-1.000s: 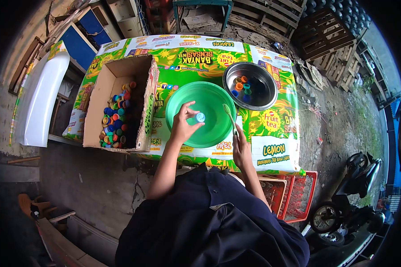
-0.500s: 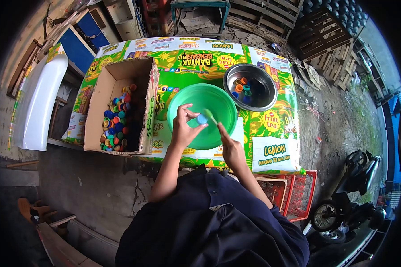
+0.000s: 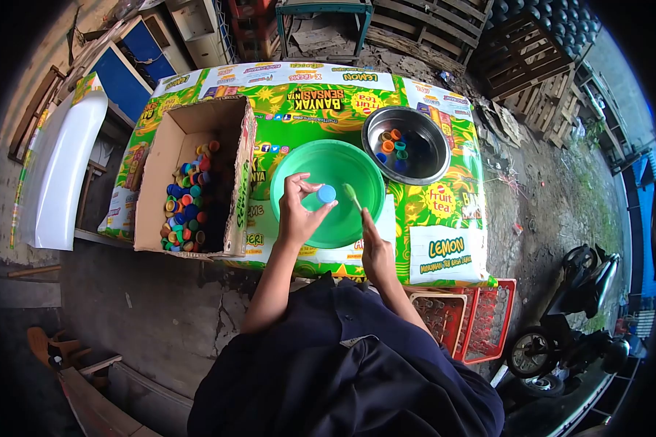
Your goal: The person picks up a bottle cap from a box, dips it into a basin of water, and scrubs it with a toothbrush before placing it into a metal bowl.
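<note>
My left hand (image 3: 297, 213) pinches a light blue bottle cap (image 3: 326, 194) between thumb and fingers, over a green plastic basin (image 3: 329, 151). My right hand (image 3: 376, 246) is closed around the handle of a toothbrush (image 3: 351, 195) with a green head. The brush head is just right of the cap, with a gap between them. Both hands are above the near half of the basin.
Left of the basin, a cardboard box (image 3: 158, 156) holds many coloured bottle caps (image 3: 189, 197). At the right, a metal bowl (image 3: 439, 164) has several caps inside. Green printed sheeting (image 3: 291, 125) covers the table. Red crates (image 3: 492, 320) stand below its right front edge.
The toothbrush has come away from the cap, moving slightly right and down. The cap has tilted to show its face more. The whole view has shifted slightly.
</note>
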`<state>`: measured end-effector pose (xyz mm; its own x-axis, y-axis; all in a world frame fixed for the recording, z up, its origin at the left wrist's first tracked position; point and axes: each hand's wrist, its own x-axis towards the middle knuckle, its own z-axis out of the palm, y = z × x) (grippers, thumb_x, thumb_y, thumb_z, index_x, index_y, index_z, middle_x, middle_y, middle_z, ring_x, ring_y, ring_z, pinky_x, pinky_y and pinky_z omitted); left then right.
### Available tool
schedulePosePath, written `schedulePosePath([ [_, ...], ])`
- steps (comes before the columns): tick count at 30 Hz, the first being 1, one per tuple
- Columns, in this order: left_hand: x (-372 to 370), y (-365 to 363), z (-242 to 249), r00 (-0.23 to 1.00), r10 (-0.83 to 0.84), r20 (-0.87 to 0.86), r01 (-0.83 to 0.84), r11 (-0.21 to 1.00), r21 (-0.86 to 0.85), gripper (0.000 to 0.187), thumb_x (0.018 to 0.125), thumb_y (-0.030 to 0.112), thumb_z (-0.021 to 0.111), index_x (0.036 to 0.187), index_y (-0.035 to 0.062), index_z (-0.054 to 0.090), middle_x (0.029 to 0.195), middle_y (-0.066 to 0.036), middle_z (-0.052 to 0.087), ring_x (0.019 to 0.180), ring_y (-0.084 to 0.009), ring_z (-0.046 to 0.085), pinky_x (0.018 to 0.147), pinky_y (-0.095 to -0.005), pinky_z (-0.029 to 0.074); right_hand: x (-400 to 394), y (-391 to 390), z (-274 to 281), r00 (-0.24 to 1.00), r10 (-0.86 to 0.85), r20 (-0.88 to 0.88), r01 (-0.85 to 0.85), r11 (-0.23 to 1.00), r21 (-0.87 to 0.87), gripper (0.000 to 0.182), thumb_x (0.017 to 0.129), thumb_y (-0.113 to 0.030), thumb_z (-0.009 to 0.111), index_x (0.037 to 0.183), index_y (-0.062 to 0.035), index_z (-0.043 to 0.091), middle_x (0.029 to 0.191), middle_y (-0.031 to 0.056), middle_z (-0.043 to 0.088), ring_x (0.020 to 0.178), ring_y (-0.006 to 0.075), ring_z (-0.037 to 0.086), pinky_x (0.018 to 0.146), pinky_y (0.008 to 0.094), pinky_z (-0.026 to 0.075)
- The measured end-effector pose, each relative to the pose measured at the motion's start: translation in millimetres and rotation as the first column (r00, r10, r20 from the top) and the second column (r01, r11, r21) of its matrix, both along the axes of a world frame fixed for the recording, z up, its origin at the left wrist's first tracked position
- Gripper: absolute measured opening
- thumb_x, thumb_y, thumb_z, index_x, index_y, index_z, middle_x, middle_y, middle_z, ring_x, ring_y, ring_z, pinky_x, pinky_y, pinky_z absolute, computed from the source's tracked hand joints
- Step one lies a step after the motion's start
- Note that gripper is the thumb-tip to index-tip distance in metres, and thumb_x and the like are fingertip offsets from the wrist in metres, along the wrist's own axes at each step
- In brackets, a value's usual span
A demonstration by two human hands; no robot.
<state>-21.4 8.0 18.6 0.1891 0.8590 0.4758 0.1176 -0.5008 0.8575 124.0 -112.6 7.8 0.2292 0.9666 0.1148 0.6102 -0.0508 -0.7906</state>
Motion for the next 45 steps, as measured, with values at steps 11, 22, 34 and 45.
schedulePosePath([
  [11,-2,-2,-1,0.996,-0.079,-0.039,0.077,0.996,-0.043,0.064,0.064,-0.002,0.076,0.113,-0.0021,0.035,0.088,-0.01,0.056,0.091,-0.0221,0.061,0.086,-0.0335,0.048,1,8,19,0.973,0.163,0.165,-0.185,0.974,0.128,0.05,0.088,-0.013,0.048,0.135,-0.0235,0.035,0.061,0.0222,0.057,0.052,0.0377,0.057,0.048,0.0468,0.043],
  [22,6,-3,-29,0.898,-0.104,0.428,0.307,0.845,-0.439,0.058,0.082,0.002,0.062,0.129,-0.0037,0.027,0.113,-0.019,0.052,0.102,-0.0206,0.056,0.087,-0.03,0.047,1,7,12,0.952,0.02,-0.306,-0.054,0.993,-0.103,0.048,0.09,-0.003,0.042,0.136,-0.0116,0.034,0.097,0.0192,0.061,0.066,0.0136,0.053,0.064,0.0232,0.043],
  [34,1,-5,-22,0.841,-0.143,0.522,0.434,0.755,-0.492,0.051,0.087,0.005,0.055,0.131,-0.0023,0.03,0.114,-0.017,0.054,0.105,-0.0197,0.055,0.093,-0.0295,0.043,0,7,12,0.978,0.175,-0.116,-0.167,0.983,0.079,0.049,0.09,-0.006,0.042,0.137,-0.0143,0.031,0.106,0.0245,0.057,0.082,0.042,0.058,0.066,0.0439,0.048],
  [45,1,-3,-16,0.824,-0.178,0.538,0.475,0.734,-0.485,0.05,0.089,0.008,0.054,0.132,0.0003,0.03,0.113,-0.013,0.054,0.105,-0.019,0.053,0.093,-0.0307,0.043,12,12,12,0.983,0.123,-0.137,-0.116,0.992,0.057,0.051,0.089,-0.005,0.041,0.137,-0.016,0.03,0.111,0.0227,0.056,0.081,0.04,0.06,0.071,0.0436,0.049],
])
